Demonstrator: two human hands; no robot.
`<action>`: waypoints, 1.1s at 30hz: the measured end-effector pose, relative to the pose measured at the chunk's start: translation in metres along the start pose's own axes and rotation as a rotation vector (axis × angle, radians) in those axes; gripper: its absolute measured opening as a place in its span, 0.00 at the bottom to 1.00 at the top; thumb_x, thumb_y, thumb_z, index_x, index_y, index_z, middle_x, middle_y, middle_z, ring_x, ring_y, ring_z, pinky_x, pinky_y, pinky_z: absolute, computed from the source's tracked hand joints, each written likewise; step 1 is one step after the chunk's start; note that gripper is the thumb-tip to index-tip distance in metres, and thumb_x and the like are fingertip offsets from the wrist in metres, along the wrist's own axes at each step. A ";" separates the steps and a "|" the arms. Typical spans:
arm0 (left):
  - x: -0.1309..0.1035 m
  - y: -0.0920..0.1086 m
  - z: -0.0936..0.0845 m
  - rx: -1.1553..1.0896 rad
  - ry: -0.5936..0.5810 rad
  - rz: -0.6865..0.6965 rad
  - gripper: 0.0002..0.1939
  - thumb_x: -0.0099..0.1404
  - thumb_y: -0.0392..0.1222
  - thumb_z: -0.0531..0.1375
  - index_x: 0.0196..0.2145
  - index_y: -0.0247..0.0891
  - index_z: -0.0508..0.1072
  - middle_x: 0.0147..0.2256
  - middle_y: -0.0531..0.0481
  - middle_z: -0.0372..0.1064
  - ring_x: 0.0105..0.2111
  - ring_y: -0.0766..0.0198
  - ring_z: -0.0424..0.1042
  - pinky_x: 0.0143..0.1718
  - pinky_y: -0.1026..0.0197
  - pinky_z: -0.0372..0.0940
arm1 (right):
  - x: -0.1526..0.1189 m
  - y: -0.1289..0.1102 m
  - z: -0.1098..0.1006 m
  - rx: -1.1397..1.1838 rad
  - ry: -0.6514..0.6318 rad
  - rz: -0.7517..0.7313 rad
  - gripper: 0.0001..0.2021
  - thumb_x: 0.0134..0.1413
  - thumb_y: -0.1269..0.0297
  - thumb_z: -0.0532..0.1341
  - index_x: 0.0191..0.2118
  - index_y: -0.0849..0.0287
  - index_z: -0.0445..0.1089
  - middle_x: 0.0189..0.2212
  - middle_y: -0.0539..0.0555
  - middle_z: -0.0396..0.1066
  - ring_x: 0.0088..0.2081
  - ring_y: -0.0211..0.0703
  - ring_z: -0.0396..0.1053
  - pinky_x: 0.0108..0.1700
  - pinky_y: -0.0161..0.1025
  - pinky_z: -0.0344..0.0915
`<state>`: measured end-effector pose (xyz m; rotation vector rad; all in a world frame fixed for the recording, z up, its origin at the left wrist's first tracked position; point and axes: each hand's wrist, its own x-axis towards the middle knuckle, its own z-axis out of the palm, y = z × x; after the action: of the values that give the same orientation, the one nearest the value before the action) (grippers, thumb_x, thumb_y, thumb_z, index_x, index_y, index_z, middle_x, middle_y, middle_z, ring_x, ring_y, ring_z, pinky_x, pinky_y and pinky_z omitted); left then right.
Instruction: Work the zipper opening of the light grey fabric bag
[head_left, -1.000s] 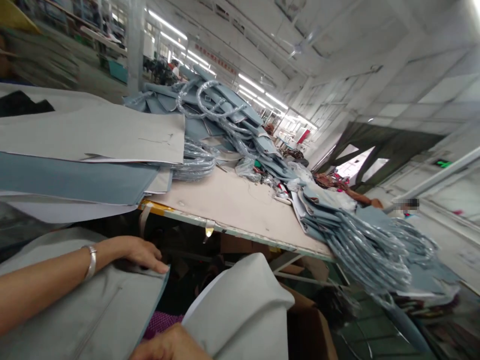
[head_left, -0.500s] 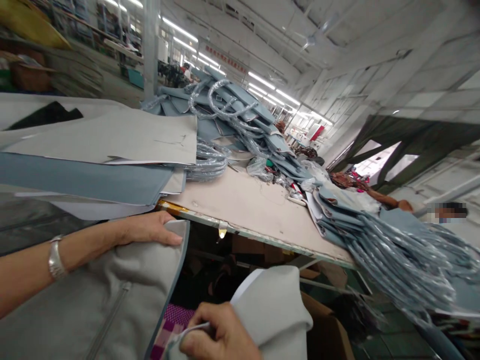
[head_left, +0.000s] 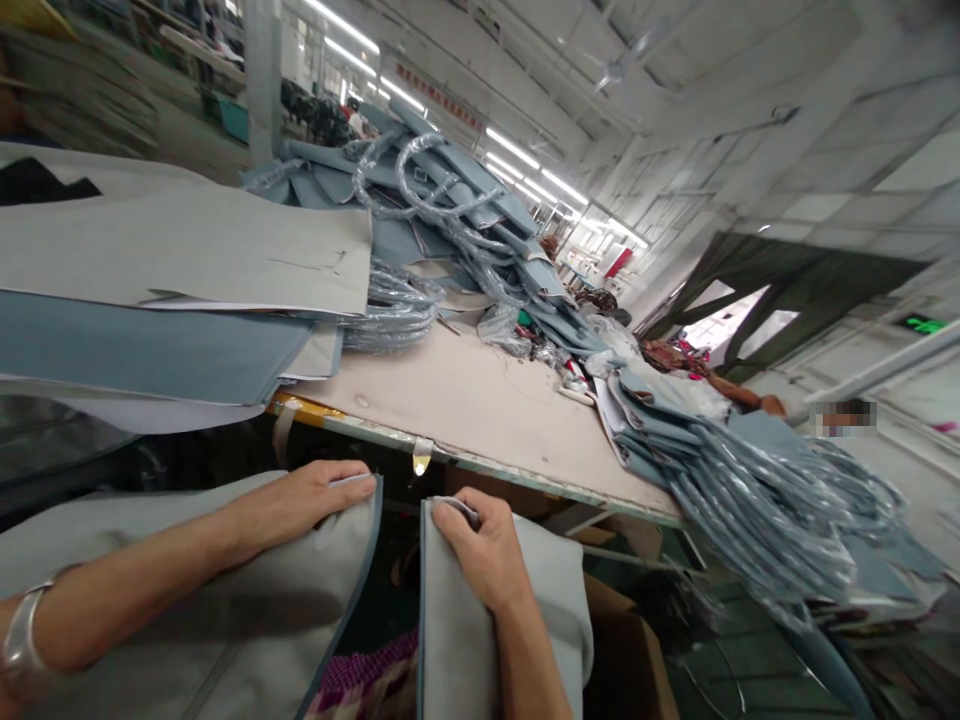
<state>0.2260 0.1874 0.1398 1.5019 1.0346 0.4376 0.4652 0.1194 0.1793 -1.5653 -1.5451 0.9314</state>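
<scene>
My left hand (head_left: 304, 502) pinches the upper corner of a grey panel (head_left: 255, 625) with a blue-grey bound edge, the thumb on top. A zip line runs faintly down this panel. Opposite it, my right hand (head_left: 480, 545) grips the top corner of a second grey panel (head_left: 551, 585), also edged in blue-grey and folded over at the right. The two bound edges face each other with a gap between them. Both panels hang in front of the table (head_left: 465, 400), below its edge. Whether they join lower down is out of view.
Grey and blue-grey panels (head_left: 187, 250) lie stacked on the table's left. Behind them rises a heap of blue-grey pieces with plastic-wrapped handles (head_left: 450, 200). More wrapped handles (head_left: 780, 510) spread at the right. A cardboard box (head_left: 630, 640) stands below; a person's head (head_left: 844, 415) shows far right.
My right hand has risen with its panel corner, up beside the left panel's corner. My left hand has shifted slightly right and down, and the view has turned a little.
</scene>
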 end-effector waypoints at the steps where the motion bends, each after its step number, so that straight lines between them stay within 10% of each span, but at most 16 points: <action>1: 0.004 -0.003 0.003 -0.001 0.001 0.007 0.37 0.57 0.80 0.55 0.33 0.37 0.68 0.30 0.53 0.64 0.33 0.60 0.62 0.35 0.62 0.60 | 0.004 0.004 0.002 -0.003 0.011 0.013 0.18 0.52 0.49 0.61 0.22 0.58 0.63 0.20 0.44 0.53 0.26 0.35 0.50 0.29 0.36 0.48; 16: 0.066 -0.009 -0.012 0.093 -0.142 -0.045 0.23 0.54 0.62 0.62 0.21 0.40 0.65 0.22 0.55 0.48 0.25 0.65 0.48 0.29 0.60 0.44 | 0.044 0.042 0.011 0.069 0.005 0.090 0.16 0.48 0.53 0.64 0.20 0.59 0.67 0.17 0.45 0.55 0.23 0.34 0.50 0.26 0.35 0.48; 33: 0.081 -0.012 -0.009 -0.063 -0.261 -0.094 0.23 0.57 0.61 0.64 0.23 0.38 0.66 0.23 0.56 0.49 0.26 0.65 0.46 0.29 0.60 0.41 | 0.057 0.053 0.017 0.118 -0.011 0.144 0.16 0.47 0.53 0.66 0.21 0.60 0.71 0.16 0.46 0.58 0.22 0.34 0.52 0.25 0.34 0.49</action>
<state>0.2577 0.2561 0.1074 1.4054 0.8721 0.1996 0.4754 0.1762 0.1240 -1.6051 -1.3730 1.0925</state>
